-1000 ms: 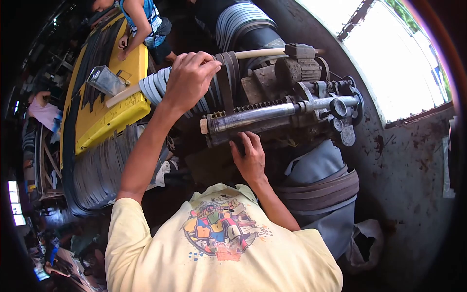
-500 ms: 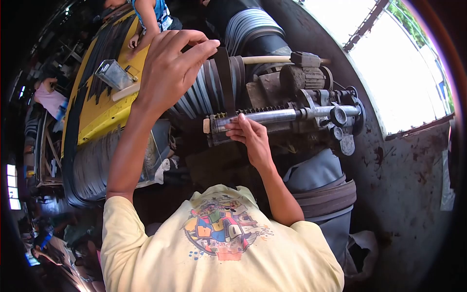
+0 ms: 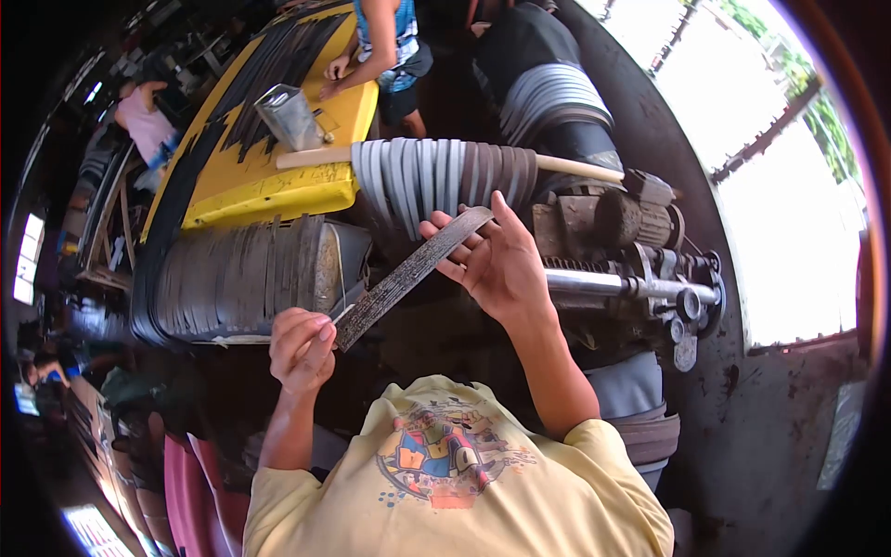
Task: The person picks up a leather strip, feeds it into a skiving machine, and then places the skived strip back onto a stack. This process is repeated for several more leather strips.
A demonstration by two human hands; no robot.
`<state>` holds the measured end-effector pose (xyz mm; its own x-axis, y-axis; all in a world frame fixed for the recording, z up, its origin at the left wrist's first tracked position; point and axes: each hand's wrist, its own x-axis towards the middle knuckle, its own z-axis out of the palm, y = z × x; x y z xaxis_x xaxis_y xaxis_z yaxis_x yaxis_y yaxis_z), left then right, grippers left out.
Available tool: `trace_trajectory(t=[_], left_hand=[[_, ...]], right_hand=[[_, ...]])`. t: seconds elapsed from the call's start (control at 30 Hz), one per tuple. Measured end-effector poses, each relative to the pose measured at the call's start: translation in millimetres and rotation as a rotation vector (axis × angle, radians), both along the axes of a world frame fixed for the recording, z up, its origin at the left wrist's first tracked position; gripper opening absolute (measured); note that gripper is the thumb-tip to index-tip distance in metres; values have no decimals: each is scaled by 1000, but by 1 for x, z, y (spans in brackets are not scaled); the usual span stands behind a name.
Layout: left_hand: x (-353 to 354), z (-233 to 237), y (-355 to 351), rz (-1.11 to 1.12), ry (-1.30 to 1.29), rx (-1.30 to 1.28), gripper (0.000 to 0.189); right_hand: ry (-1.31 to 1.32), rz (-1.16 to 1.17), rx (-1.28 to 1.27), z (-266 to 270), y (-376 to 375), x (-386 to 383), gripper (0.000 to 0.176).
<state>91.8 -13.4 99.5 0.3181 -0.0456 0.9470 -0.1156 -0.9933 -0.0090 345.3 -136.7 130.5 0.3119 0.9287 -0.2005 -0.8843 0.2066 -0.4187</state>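
Note:
A dark, rough-faced flat strip [image 3: 408,272] slants up to the right in front of my chest. My left hand [image 3: 304,348] is closed, thumb and fingers pinching at its lower end. Palm up, my right hand [image 3: 506,269] has its fingers and thumb spread, and the upper end of the strip lies across those fingers. Just right of that wrist is a machine with a shiny metal roller [image 3: 594,282]. Behind the hands, grey and brown strips [image 3: 408,181] hang over a wooden pole [image 3: 580,168].
On the yellow table [image 3: 269,197] stand a metal can [image 3: 290,116] and many dark strips; a person in blue [image 3: 380,56] leans at its far side. A bundle of strips [image 3: 232,283] lies at left. The motor [image 3: 622,215] and wall [image 3: 789,436] are at right.
My left hand has come down from high above the roller to low left. My right hand has left the roller and turned palm up. The strip is now away from the machine, between both hands.

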Motion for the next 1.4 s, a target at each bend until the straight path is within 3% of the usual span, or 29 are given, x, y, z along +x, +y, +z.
trace_trajectory(t=[0.2, 0.27, 0.33, 0.4, 0.5, 0.77, 0.83, 1.0, 1.2, 1.4], left_hand=[[-50, -67, -20, 372, -40, -543, 27], [-60, -81, -27, 412, -85, -890, 27], [-69, -96, -23, 236, -235, -1216, 32], [-81, -100, -13, 72, -381, -1375, 38], [-106, -100, 4, 33, -423, -1607, 40], [-167, -135, 56, 282, -377, -1430, 37], [-181, -143, 71, 525, -231, -1248, 36], [-198, -160, 103, 659, -244, -1233, 34], [-183, -195, 127, 808, -163, -1274, 33], [-146, -236, 139, 920, -142, -1437, 33]], right_hand=[[-84, 70, -83, -7, 64, -56, 35], [-98, 60, -98, -13, 88, -77, 34], [-135, 97, -108, -19, 112, -98, 35], [-185, 93, -125, -24, 136, -118, 36], [-207, 153, -126, -39, 172, -145, 36], [-325, 285, -185, -67, 254, -204, 44], [-340, 283, -190, -74, 281, -210, 43], [-398, 358, -317, -104, 361, -198, 41], [-451, 499, -500, -179, 447, -169, 40], [-582, 587, -595, -238, 500, -146, 19]])
